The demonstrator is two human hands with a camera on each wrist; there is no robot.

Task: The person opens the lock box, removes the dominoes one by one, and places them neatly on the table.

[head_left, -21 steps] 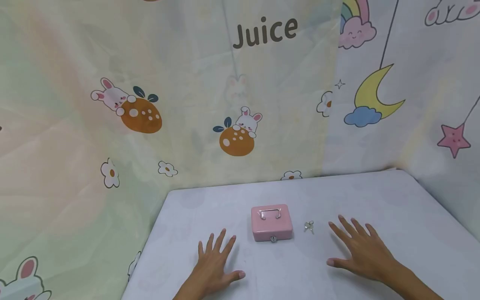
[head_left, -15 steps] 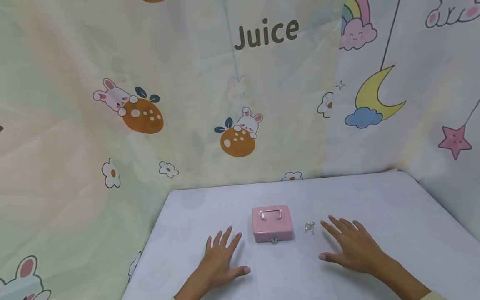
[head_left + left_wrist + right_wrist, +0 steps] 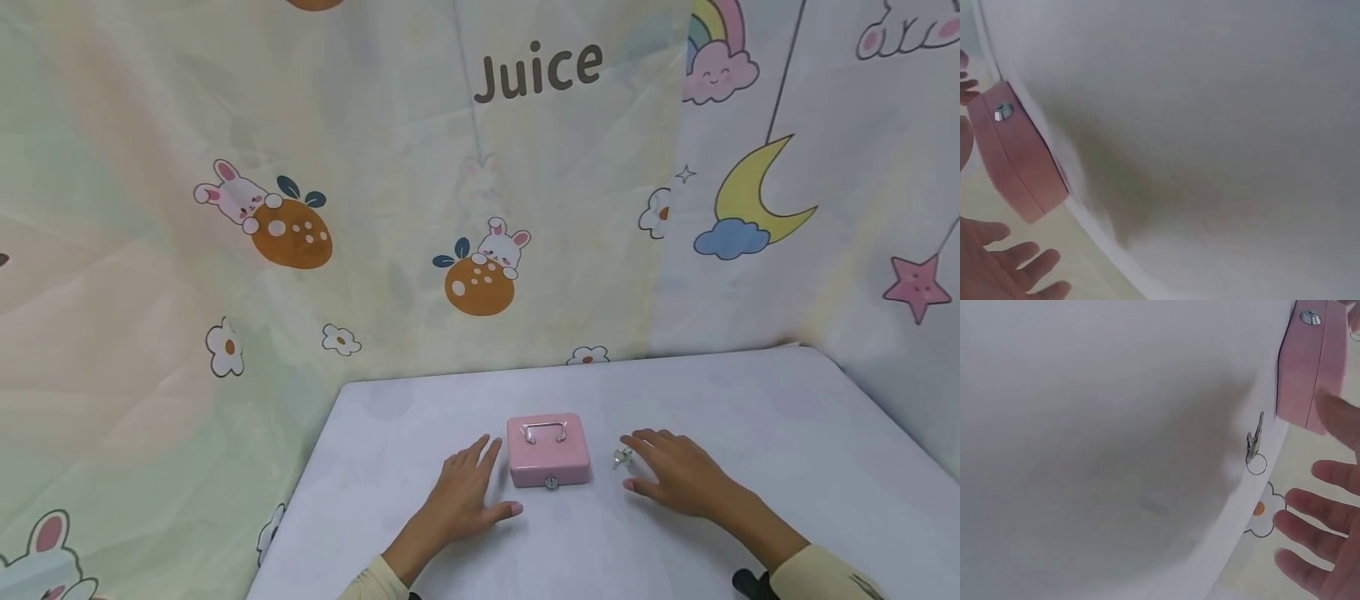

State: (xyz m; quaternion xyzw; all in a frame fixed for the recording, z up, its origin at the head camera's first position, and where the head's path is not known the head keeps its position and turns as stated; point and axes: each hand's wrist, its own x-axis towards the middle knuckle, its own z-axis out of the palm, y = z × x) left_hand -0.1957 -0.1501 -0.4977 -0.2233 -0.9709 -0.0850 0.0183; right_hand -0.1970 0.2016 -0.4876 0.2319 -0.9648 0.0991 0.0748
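Observation:
A pink cash box [image 3: 548, 451] with a silver wire handle on its lid stands closed on the white table. Its round lock [image 3: 1310, 317] faces the person. My left hand [image 3: 465, 492] hovers just left of the box, fingers extended and thumb spread, holding nothing. To the right of the box lies a small bunch of keys on a ring [image 3: 622, 457]. Over its right side reaches my right hand [image 3: 671, 471], fingers and thumb apart around the keys. In the right wrist view the keys [image 3: 1254, 447] lie on the table, apart from the fingers.
The white table [image 3: 420, 417] meets a patterned cloth backdrop [image 3: 390, 208] at its far edge, and another cloth hangs at the right. Cream sleeves [image 3: 821, 575] cover both forearms, with a dark wrist strap [image 3: 752, 583] showing at the right cuff.
Both hands have moved inward and slightly forward: the left toward the box, the right to the keys. The box and keys have stayed in place on the table.

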